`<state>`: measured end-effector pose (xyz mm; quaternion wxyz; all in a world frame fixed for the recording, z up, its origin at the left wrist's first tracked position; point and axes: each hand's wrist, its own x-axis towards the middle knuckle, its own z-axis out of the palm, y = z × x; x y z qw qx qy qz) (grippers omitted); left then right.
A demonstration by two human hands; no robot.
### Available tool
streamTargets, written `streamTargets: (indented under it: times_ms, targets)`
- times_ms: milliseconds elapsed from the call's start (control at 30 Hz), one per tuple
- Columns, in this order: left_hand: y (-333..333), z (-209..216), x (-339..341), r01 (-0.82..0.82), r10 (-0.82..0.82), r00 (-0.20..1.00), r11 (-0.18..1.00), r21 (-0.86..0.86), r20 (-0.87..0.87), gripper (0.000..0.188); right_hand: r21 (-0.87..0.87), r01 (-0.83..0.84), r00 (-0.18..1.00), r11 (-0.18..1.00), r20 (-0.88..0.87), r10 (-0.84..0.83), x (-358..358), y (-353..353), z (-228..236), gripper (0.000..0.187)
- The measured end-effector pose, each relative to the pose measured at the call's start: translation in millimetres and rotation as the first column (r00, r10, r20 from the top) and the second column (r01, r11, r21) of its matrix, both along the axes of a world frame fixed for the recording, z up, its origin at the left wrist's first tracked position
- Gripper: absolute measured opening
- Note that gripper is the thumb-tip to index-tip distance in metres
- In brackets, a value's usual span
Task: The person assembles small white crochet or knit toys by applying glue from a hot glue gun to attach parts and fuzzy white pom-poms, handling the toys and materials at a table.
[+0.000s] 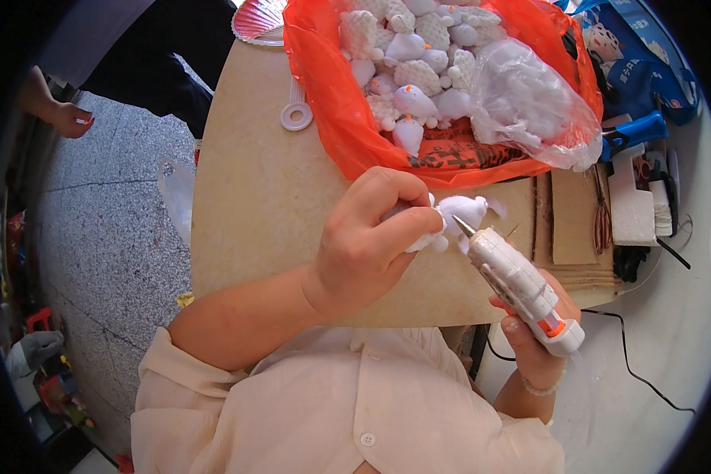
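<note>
My left hand [363, 241] is closed around a small white plush toy [464, 210], pinching it over the table. The toy's rounded end sticks out past my fingertips, and the rest is hidden in my grip. In my right hand [537, 347] is a hot glue gun [517, 272] wrapped in whitish tape, with an orange part near its rear. Its metal nozzle points up and left, very close to the toy; whether the two touch I cannot tell.
An orange plastic bag [336, 142] of white plush figures and a clear bag [521, 95] lies on the table [253, 229]. Right of it are cardboard [574, 221], a blue-handled tool [640, 133] and a white foam box [632, 201]. Another person's hand [71, 118] is at left.
</note>
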<state>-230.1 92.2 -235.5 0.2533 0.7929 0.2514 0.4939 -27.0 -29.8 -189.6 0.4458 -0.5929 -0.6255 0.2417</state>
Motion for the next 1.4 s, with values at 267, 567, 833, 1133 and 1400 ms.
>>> streamTargets:
  times_ms: [267, 567, 833, 1133, 1400]
  targets:
    - [4.3, 0.2, 1.2, 0.004, -0.003, 1.0, 0.996, 0.084, -0.012, 0.026, 0.032, -0.002, 0.991, 0.999, 0.137, -0.003, 0.3, 3.2, 1.2, 0.026]
    - [3.9, 2.2, 11.2, -0.028, 0.029, 1.0, 0.99, 0.138, -0.009, 0.027, 0.074, 0.029, 0.999, 0.997, 0.019, -0.031, 12.4, -5.8, 1.5, 0.03]
    - [-4.1, 1.9, 14.7, 0.02, -0.008, 0.999, 0.934, -0.356, 0.035, 0.028, 0.004, 0.053, 0.995, 0.999, -0.089, -0.053, 18.8, -17.2, -1.3, 0.036]
    - [-2.3, 0.8, 19.1, 0.214, -0.068, 0.967, 0.738, -0.64, 0.245, 0.026, 0.017, 0.129, 0.989, 0.992, -0.081, -0.127, 25.9, -18.7, -2.8, 0.042]
    - [-6.2, 13.1, 30.5, 0.297, 0.019, 0.925, 0.592, -0.75, 0.38, 0.023, 0.138, -0.092, 0.968, 0.986, 0.245, 0.056, 38.6, -10.4, 13.9, 0.038]
